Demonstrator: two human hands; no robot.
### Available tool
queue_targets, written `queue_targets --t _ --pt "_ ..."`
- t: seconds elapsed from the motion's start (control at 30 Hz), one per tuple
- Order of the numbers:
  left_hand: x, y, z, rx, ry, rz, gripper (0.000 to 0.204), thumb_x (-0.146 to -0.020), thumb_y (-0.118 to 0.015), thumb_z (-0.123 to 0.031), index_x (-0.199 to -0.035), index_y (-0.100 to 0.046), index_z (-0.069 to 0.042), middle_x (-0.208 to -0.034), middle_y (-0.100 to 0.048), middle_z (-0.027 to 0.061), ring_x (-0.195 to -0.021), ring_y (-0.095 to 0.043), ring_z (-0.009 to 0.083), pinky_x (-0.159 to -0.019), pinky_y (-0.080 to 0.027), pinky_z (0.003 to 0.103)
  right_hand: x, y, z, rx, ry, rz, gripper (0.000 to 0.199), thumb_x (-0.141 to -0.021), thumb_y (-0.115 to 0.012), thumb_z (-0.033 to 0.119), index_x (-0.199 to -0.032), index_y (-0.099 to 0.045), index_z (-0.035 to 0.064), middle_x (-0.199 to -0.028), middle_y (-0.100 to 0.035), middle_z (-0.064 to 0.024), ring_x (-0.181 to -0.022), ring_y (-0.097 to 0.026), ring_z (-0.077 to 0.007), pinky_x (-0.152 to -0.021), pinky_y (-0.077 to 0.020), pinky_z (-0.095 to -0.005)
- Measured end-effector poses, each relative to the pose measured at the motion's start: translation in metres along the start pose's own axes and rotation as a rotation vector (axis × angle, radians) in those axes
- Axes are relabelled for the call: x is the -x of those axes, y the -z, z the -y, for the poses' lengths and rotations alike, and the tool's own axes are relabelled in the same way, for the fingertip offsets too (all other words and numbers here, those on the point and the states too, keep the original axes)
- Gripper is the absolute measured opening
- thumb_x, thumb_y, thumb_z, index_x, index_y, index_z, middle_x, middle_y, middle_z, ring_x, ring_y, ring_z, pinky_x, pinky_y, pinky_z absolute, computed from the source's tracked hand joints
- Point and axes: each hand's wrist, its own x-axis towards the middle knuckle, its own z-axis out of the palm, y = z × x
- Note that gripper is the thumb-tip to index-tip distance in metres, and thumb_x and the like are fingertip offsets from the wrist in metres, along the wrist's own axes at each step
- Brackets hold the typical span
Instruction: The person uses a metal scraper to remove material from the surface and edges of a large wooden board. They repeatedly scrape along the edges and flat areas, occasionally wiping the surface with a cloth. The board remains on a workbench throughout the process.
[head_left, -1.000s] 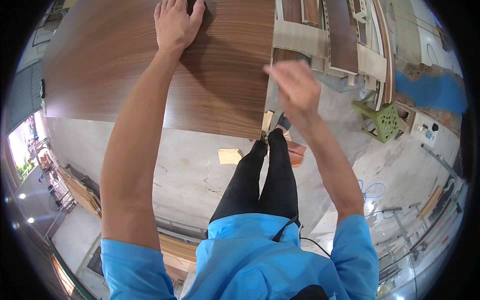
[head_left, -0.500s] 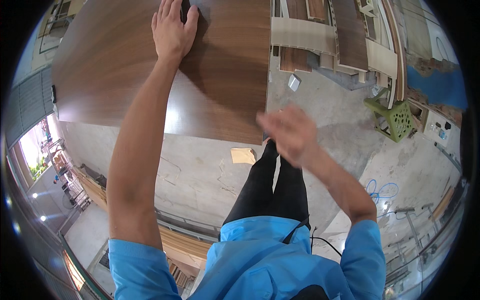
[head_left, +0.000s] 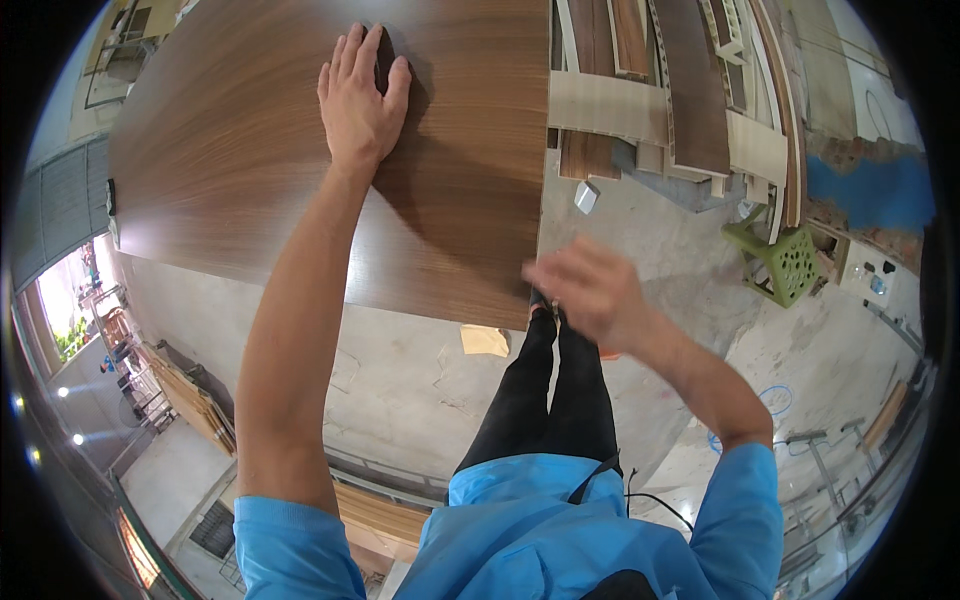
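The left hand point(head_left: 360, 105) lies flat, fingers spread, on the big brown wooden board point(head_left: 250, 170), steadying it above the concrete floor point(head_left: 400, 380). The right hand point(head_left: 590, 290) hovers open and blurred (holding nothing) beside the board's near corner; it looks not yet set down.

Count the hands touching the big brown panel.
1. The left hand lies flat on the brown wood-grain panel near its top. The right hand is blurred, in the air off the panel's right edge.
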Motion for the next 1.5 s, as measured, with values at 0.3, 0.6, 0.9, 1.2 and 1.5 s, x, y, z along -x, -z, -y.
queue_targets --t 0.3,0.6,0.9,1.2,1.5 --pt "-0.002 0.005 -0.005 -0.004 0.044 0.079 0.061 -0.110 -0.048 -0.049 -0.161 -0.050 -0.016 -0.171 -0.043 0.0099 -0.162 -0.032 0.0315 -0.134 -0.021 0.050 -0.120 -0.015 -0.126 0.042 -0.188 -0.398 0.021 -0.090 -0.070 0.001 -0.106 -0.082 0.0074 -0.097 -0.077 -0.0099 -0.091 -0.073 -0.0300 -0.075 -0.0587 -0.0403" --pt "0.000 0.009 -0.008 0.003 0.038 0.086 0.059 -0.108 -0.054 -0.041 -0.160 -0.052 -0.013 -0.170 -0.044 0.0140 -0.161 -0.034 0.0333 -0.133 -0.021 0.051 -0.086 -0.005 -0.119 0.088 -0.156 -0.373 0.022 -0.087 -0.073 -0.004 -0.104 -0.081 0.0061 -0.096 -0.076 -0.0093 -0.087 -0.072 -0.0320 -0.077 -0.0591 -0.0415" --pt "-0.002 0.012 -0.008 0.005 0.033 0.092 0.059 -0.109 -0.052 -0.042 -0.160 -0.050 -0.013 -0.170 -0.043 0.0135 -0.161 -0.033 0.0333 -0.133 -0.022 0.052 -0.088 0.004 -0.095 0.026 -0.057 -0.257 0.024 -0.086 -0.074 0.000 -0.108 -0.081 0.0053 -0.097 -0.076 -0.0096 -0.093 -0.073 -0.0276 -0.076 -0.0597 -0.0401" --pt "-0.002 0.021 -0.015 0.061 -0.042 -0.008 0.053 -0.103 -0.063 -0.029 -0.152 -0.060 -0.011 -0.163 -0.053 0.0157 -0.154 -0.045 0.0353 -0.127 -0.033 0.050 -0.173 0.011 -0.164 0.288 -0.057 -0.293 0.017 -0.090 -0.068 0.006 -0.104 -0.078 0.0068 -0.099 -0.074 -0.0092 -0.093 -0.072 -0.0297 -0.078 -0.0585 -0.0441" --pt "0.005 0.013 0.002 -0.008 0.006 0.138 0.061 -0.110 -0.052 -0.037 -0.164 -0.045 -0.009 -0.173 -0.039 0.0165 -0.163 -0.029 0.0365 -0.133 -0.020 0.050 0.043 0.009 -0.047 -0.155 -0.283 0.146 0.018 -0.095 -0.069 0.015 -0.109 -0.075 0.0055 -0.104 -0.071 -0.0090 -0.099 -0.070 -0.0299 -0.083 -0.0562 -0.0423"
